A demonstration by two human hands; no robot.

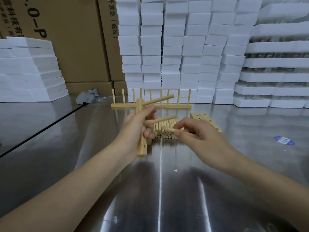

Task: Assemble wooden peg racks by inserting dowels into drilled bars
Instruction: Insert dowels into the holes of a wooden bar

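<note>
Steel-surfaced table [66, 156], reflective, carries all the work items. I record the following from the head view.

Left hand [132, 131]: fingers and thumb curled round a drilled bar [142, 148], held upright above the table, its lower end just clear of the palm. 1 open hole shows near that lower end. 2 dowels are seated in the bar: an upper dowel [158, 99] near the top end and a lower dowel [164, 118] just above the curled fingers, both pointing right and slightly up.

Right hand [200, 136]: thumb and fingertips pinch 1 loose dowel [168, 129], which lies roughly level with its free end pointing left toward the bar, not touching it. The other fingers are loosely curled.

Directly below and behind that dowel sits the dowel pile [165, 136], stacked in rows with the round ends facing me. Just beside it to the right lies a stack of spare bars [205, 119], holes visible along the side.

Finished racks [150, 105] stand in a line at the back of the table, pegs upright, in front of a wall of white foam blocks [173, 47]. Cardboard boxes [75, 47] stand back left, with a grey rag [87, 97] at their foot. A blue sticker [284, 140] lies on the table well to the right.
</note>
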